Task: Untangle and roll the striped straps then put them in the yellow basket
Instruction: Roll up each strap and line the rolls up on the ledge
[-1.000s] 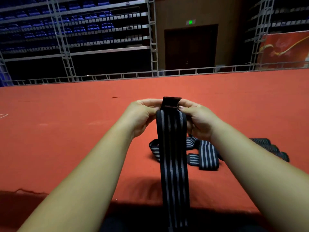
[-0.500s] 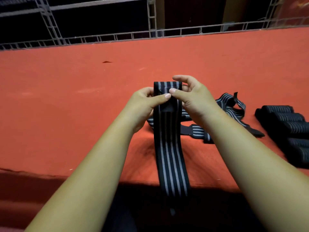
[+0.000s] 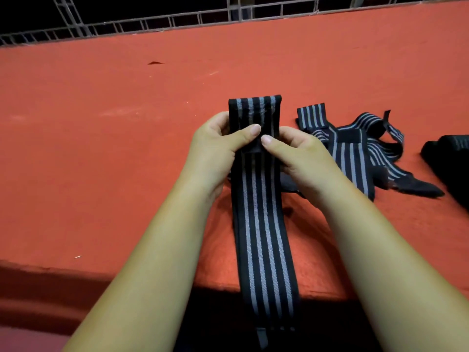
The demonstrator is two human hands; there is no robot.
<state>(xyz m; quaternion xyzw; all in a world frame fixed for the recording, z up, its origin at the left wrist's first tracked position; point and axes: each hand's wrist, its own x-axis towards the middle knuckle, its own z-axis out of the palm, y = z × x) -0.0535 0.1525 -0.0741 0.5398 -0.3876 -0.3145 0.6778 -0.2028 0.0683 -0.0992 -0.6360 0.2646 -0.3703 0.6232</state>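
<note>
Holding one striped strap (image 3: 261,224) at its top, the left hand (image 3: 215,148) and right hand (image 3: 302,156) pinch the folded end between thumbs and fingers. The rest hangs straight down past the near edge of the red platform (image 3: 101,161).

Assessment: rolling has barely begun. A tangled heap of straps (image 3: 355,153) lies just beside the right hand, not yet sorted. Dark bundles (image 3: 449,158) at the right border may be finished rolls; this cannot be confirmed. The yellow basket is not in view.

There is open platform to the left and ahead. The near edge drops off beneath the forearms.
</note>
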